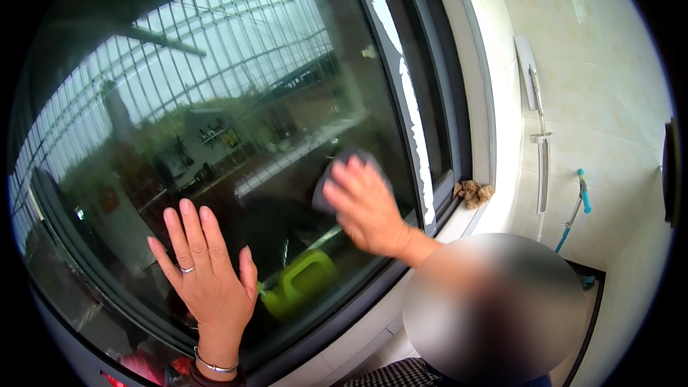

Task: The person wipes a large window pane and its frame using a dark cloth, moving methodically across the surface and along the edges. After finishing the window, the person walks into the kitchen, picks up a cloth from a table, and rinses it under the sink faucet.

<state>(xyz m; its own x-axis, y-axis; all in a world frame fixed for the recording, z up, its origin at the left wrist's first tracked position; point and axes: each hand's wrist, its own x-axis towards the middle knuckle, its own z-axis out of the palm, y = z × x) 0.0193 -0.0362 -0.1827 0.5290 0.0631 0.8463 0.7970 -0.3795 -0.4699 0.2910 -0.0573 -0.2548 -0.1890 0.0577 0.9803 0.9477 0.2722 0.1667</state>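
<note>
My left hand (209, 269) lies flat with spread fingers on the dark window pane (258, 165), a ring on one finger and a silver bangle at the wrist. To its right, my right hand (367, 208) presses a dark grey cloth (324, 190) against the same glass. Its fingers are slightly smeared by motion, and part of the cloth is hidden under them. Between and below the hands, a yellow-green container (304, 283) with a handle shows in the glass; whether it is behind the pane or reflected I cannot tell.
The dark window frame (448, 100) bounds the pane at right, with a torn white strip (416, 111) along it. Several brown lumps (473, 193) sit on the sill corner. Long-handled tools, including a blue-handled one (566, 233), stand by the tiled wall (573, 79). A blurred patch covers the lower right.
</note>
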